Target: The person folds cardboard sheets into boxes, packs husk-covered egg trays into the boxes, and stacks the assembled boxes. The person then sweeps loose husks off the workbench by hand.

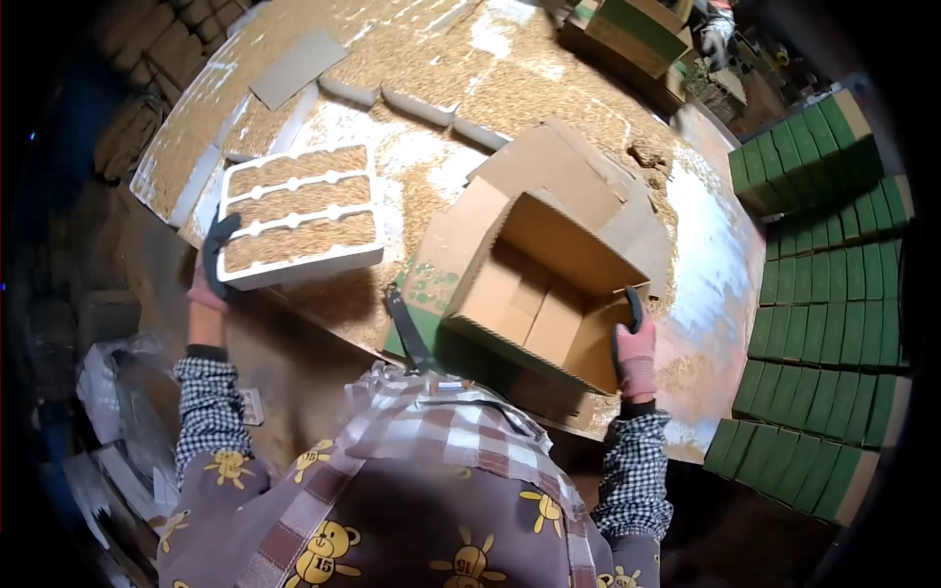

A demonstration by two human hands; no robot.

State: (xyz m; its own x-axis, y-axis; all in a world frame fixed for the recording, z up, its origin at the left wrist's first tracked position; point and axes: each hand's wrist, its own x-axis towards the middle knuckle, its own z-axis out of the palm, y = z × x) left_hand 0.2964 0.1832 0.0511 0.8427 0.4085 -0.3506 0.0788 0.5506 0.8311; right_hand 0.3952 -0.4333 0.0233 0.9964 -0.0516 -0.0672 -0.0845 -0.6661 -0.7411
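Note:
My left hand (214,260), in a dark-palmed pink glove, is closed on the left edge of a white tray (314,266). The tray's three long sections are full of loose tan material like husks or grain. In a similar glove, my right hand (635,351) grips the right rim of an open cardboard box (578,243). The box is tilted towards me, and no contents show in its visible interior. Its outer flap (431,279) has a green print. A dark strap or tool handle (407,328) lies against the box's left side.
Tan loose material covers the worktable (711,245). Low white dividers (417,106) and a flat grey board (299,69) lie farther back. Flattened cardboard (559,167) sits behind the box. Green cartons (818,333) are stacked at right. Another person's gloved hand (716,44) shows beyond more boxes.

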